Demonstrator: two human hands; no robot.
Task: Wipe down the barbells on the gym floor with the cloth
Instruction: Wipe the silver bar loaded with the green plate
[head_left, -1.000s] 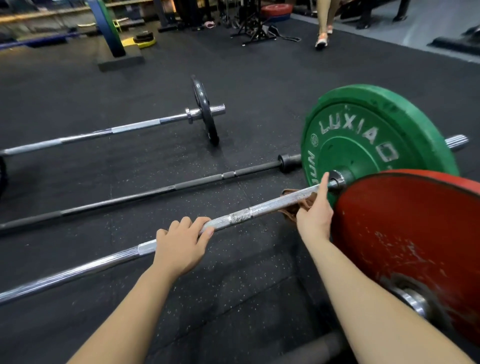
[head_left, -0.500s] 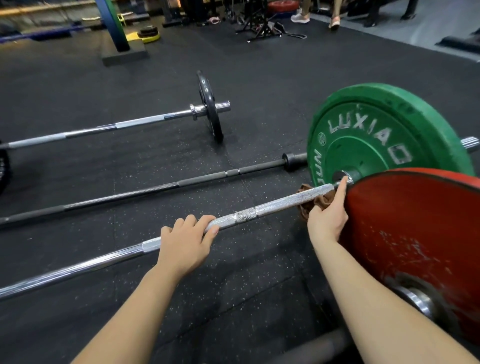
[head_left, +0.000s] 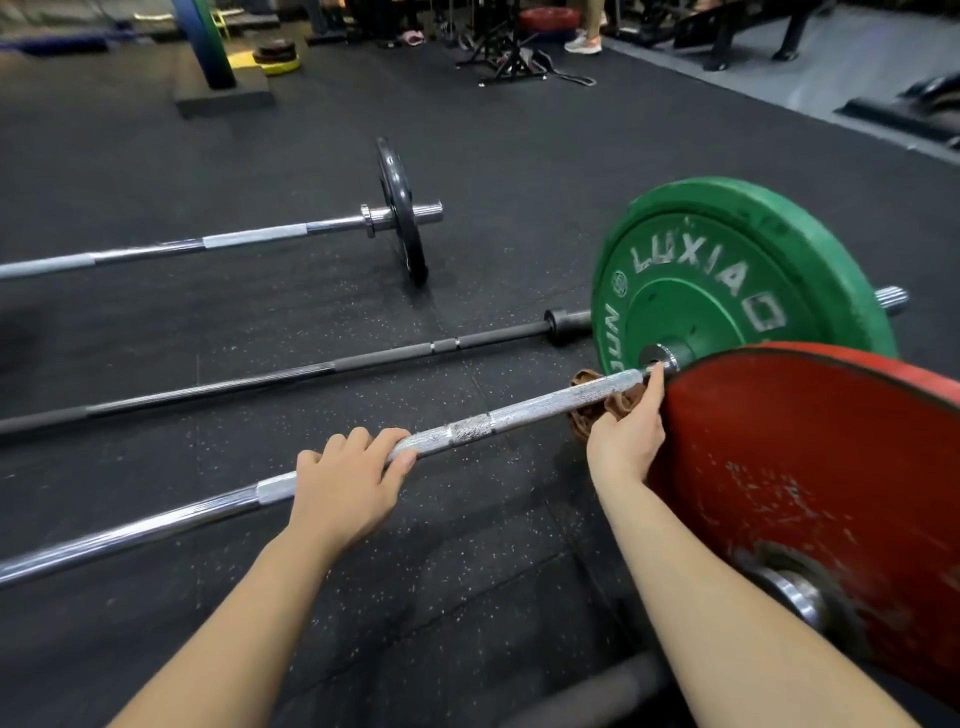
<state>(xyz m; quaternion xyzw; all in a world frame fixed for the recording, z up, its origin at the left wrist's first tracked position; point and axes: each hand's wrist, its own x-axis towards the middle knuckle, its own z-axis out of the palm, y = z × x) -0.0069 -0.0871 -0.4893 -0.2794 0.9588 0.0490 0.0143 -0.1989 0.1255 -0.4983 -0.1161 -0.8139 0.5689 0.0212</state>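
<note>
Chrome barbell (head_left: 519, 410) lies on the black rubber floor (head_left: 467, 571), running from the left edge toward the near right, with a green plate (head_left: 727, 275) on its right end. Left hand (head_left: 345, 480) is curled over the knurled shaft from above, holding it. Right hand (head_left: 626, 436) grips a brown cloth (head_left: 587, 415) bunched round the shaft right by the green plate's hub, index finger stretched along the bar to the collar. The cloth is well to the right of the left hand. A red plate (head_left: 810, 493) stands just beside the right wrist. A black bar (head_left: 311, 371) and a second barbell (head_left: 249, 241) with a thin black plate (head_left: 402, 213) lie farther out, roughly parallel.
</note>
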